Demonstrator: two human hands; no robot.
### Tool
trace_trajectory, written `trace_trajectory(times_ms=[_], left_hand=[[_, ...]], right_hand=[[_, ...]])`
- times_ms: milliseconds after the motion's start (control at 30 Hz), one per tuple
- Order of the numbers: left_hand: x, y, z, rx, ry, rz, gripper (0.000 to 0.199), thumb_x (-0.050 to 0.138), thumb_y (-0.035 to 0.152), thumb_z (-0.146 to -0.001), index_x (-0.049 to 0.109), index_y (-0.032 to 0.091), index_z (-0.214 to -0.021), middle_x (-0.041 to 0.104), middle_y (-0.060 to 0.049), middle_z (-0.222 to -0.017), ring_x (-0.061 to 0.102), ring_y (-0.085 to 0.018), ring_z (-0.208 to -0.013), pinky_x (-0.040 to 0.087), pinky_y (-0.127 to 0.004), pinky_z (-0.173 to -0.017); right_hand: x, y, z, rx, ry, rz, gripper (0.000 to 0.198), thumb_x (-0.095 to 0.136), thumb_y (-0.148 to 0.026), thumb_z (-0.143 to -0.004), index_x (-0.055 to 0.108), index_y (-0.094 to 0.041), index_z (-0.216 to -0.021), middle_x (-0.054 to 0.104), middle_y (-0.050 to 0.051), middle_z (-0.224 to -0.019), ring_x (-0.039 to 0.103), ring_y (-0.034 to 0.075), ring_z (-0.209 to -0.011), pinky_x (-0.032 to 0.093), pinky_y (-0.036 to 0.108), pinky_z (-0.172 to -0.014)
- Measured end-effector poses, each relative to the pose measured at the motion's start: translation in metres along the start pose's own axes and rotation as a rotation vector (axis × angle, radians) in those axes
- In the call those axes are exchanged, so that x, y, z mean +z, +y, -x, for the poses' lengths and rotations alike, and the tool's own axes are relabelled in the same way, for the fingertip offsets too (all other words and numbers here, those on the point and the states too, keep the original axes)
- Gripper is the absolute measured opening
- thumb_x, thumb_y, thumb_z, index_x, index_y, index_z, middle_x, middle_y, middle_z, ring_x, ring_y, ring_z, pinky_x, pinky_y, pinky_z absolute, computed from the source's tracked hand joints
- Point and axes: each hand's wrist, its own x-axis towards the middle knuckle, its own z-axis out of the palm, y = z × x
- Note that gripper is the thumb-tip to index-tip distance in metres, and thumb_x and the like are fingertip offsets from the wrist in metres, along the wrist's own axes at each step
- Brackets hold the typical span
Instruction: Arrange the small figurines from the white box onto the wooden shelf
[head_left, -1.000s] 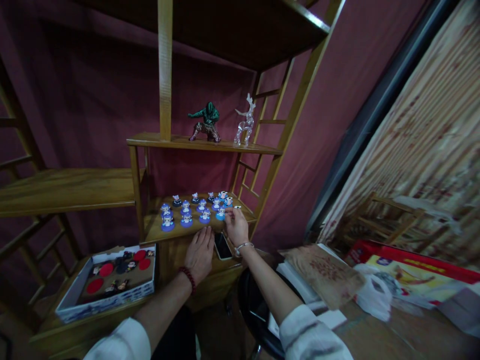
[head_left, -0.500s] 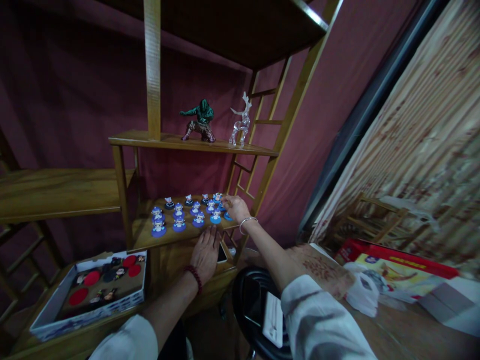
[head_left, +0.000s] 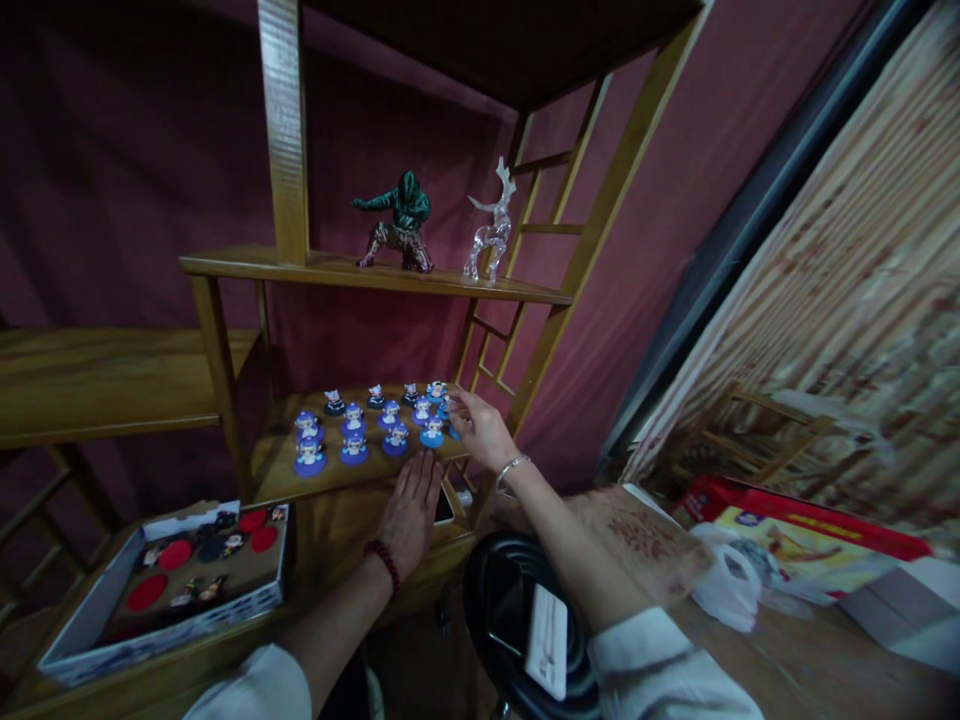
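Several small toy figurines [head_left: 395, 438] on round purple, blue and dark bases stand in rows on the low wooden shelf [head_left: 281, 483]. At the right end of the rows is my right hand [head_left: 484, 432], a silver bangle on its wrist. Its fingers are curled in around a blue-based figurine [head_left: 454, 432], which they mostly cover. My left hand [head_left: 409, 510], with a dark red bead bracelet, lies flat with fingers stretched out at the shelf's front edge, below a light-blue-based figurine [head_left: 432, 432]. It holds nothing.
A cardboard tray [head_left: 161, 640] with figurines and red discs sits lower left. Above stand a green-hooded crouching statue [head_left: 405, 215] and a clear deer [head_left: 491, 235]. A phone [head_left: 444, 507] lies beside my left hand. A black stool [head_left: 480, 580] carries a white case [head_left: 547, 640].
The view has shifted slightly. My right hand has drawn a little to the right at the end of the rows. My left hand stays flat at the shelf edge.
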Motion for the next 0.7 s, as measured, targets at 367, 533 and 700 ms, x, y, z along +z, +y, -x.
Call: trace_trajectory(times_ms=[367, 533, 700], left_hand=[[-0.003, 0.001, 0.0, 0.006, 0.004, -0.005, 0.054, 0.031, 0.004, -0.072, 0.03, -0.002, -0.126, 0.029, -0.022, -0.135, 0.016, -0.026, -0.128, 0.02, -0.045, -0.103], [-0.01, -0.001, 0.001, 0.026, 0.002, 0.022, 0.051, 0.032, 0.006, -0.073, 0.034, -0.004, -0.123, 0.029, -0.023, -0.134, 0.015, -0.027, -0.127, 0.023, -0.043, -0.103], [-0.009, -0.004, 0.005, 0.05, 0.004, 0.062, 0.052, 0.033, 0.006, -0.072, 0.035, -0.004, -0.123, 0.029, -0.022, -0.134, 0.011, -0.028, -0.128, 0.024, -0.044, -0.103]], right_hand=[[0.058, 0.009, 0.052, 0.24, 0.079, -0.001, 0.032, 0.05, -0.022, -0.075, 0.05, -0.019, -0.107, 0.06, 0.008, -0.099, 0.056, 0.019, -0.091, 0.045, 0.034, -0.081], [0.061, 0.007, 0.044, 0.228, 0.095, 0.039, 0.033, 0.051, -0.024, -0.075, 0.05, -0.019, -0.107, 0.06, 0.009, -0.099, 0.055, 0.019, -0.092, 0.044, 0.034, -0.081], [0.068, 0.009, 0.042, 0.261, 0.133, 0.026, 0.028, 0.054, -0.027, -0.073, 0.049, -0.019, -0.1, 0.06, 0.008, -0.094, 0.056, 0.019, -0.087, 0.045, 0.032, -0.077]])
